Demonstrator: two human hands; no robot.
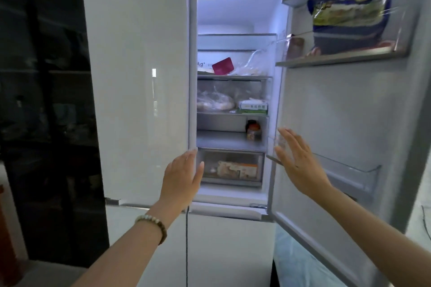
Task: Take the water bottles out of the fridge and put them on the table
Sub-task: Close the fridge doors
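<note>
A white fridge (140, 77) stands before me with its right door (338, 112) swung open and its left door shut. The lit inside holds shelves with wrapped food, a green and white box (253, 107) and a small jar with a red lid (253, 130). I see no water bottle on the shelves or in the door bins. My left hand (183, 176) is raised with straight fingers at the inner edge of the left door, holding nothing. My right hand (297, 161) is open, its fingers spread against the inner edge of the right door by the lower bin.
A clear drawer (231, 168) with packaged food sits at the bottom of the compartment. Upper door bins (345, 57) carry a large blue and yellow bag (349, 14). The lower door bin (349, 170) looks empty. A dark glass cabinet (46, 100) stands to the left.
</note>
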